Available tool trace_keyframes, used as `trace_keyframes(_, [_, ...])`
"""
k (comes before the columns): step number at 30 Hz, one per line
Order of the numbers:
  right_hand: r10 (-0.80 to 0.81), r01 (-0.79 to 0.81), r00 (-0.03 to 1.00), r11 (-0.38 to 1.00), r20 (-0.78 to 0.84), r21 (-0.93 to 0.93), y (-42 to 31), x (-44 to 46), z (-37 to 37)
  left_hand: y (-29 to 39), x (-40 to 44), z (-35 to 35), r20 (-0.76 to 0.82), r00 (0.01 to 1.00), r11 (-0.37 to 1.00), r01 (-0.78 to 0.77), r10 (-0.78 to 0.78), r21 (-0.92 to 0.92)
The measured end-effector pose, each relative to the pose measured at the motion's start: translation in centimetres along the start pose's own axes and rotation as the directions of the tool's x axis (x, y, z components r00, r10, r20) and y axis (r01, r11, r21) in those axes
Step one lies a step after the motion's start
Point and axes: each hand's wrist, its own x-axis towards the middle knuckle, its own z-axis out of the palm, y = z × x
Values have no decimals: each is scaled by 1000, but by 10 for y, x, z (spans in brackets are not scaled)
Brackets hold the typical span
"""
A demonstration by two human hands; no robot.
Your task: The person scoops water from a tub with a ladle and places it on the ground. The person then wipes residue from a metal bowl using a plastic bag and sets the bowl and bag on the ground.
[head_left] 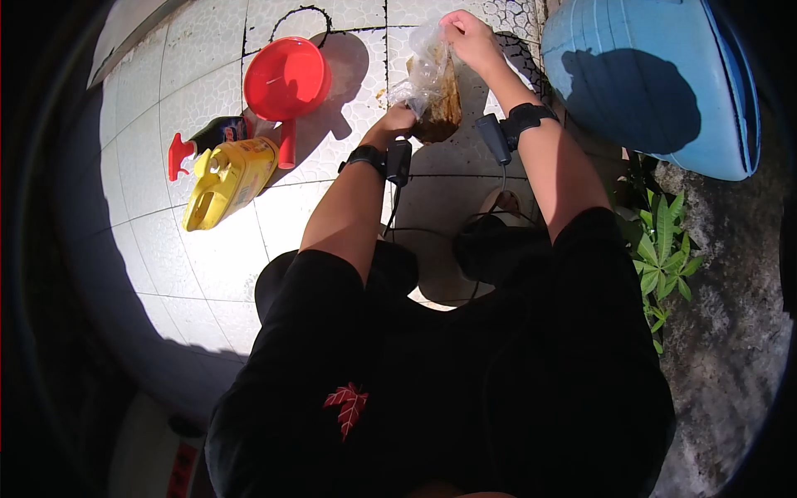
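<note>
A clear plastic bag [430,70] with wet brown matter in its lower part hangs between my two hands over the tiles. My right hand [470,37] pinches the bag's upper edge at the top. Lower down on the left, my left hand [400,119] is closed on the bag's side, its fingertips partly hidden by plastic. To the left of the bag lies a red plastic dipper [286,79] with its handle toward me. Beside it are a yellow jug [232,178] and a dark spray bottle [220,133] with a red trigger head.
A large blue barrel [639,66] lies at the upper right. Green leafy plants [662,245] grow at the edge of rough ground on the right. White tiles [199,274] cover the floor, and cables hang from devices on both wrists.
</note>
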Motion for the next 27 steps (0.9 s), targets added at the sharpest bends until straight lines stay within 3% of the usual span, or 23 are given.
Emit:
trace_keyframes(1, [88, -90, 992, 996, 95, 16, 0, 2, 4, -8, 5, 0, 9, 1000, 1000, -8, 8, 0])
trace_keyframes(2, [88, -90, 992, 996, 94, 16, 9, -2, 8, 0, 1, 0, 9, 1000, 1000, -9, 9, 0])
trace_keyframes(4, [56, -61, 998, 971, 25, 232, 40, -16, 19, 20, -13, -1, 34, 998, 996, 59, -57, -73])
trace_keyframes(5, [40, -53, 997, 976, 64, 212, 49, -25, 12, 11, -5, -4, 33, 998, 996, 59, -57, -72])
trace_keyframes(6, [38, -51, 997, 976, 65, 212, 50, -32, 2, -6, 12, -7, 14, 1000, 970, 25, -22, -240])
trace_keyframes(7, [221, -284, 933, 937, 284, 205, 47, -39, -9, -16, 21, -10, -11, 1000, 916, -12, 8, -402])
trace_keyframes(8, [378, -498, 788, 855, 486, 144, 41, -47, -16, -13, 19, -10, -15, 1000, 914, -13, 8, -405])
trace_keyframes(10, [463, -681, 551, 730, 694, 54, 16, -65, -19, 6, 9, -9, -59, 998, 925, 11, -37, -380])
trace_keyframes(12, [528, -645, 575, 762, 625, -50, 13, -72, -6, 14, 5, -5, -93, 995, 931, -6, -30, -364])
trace_keyframes(14, [581, -632, 660, 772, 476, -68, 25, -71, 17, 14, 7, -6, 56, 997, 975, 65, -54, -211])
trace_keyframes(15, [582, -633, 659, 771, 476, -65, 29, -72, 23, 13, 7, 0, 9, 998, 984, 57, -56, -170])
trace_keyframes(17, [683, -686, 679, 721, 272, -98, 29, -75, 34, 17, 1, -2, 7, 999, 991, 33, -33, -128])
trace_keyframes(22, [694, -666, 694, 720, 194, -193, 14, -71, 37, 39, -14, 3, -68, 993, 996, -94, 94, -1])
trace_keyframes(23, [675, -644, 719, 737, 168, -205, 13, -71, 36, 42, -12, 4, -112, 960, 966, -252, 256, 53])
trace_keyframes(26, [658, -649, 737, 753, 152, -111, 34, -64, 49, 45, -7, 2, -129, 906, 915, -394, 403, 90])
trace_keyframes(27, [659, -650, 736, 752, 154, -111, 29, -67, 49, 44, -4, 1, -156, 935, 948, -319, 318, 21])
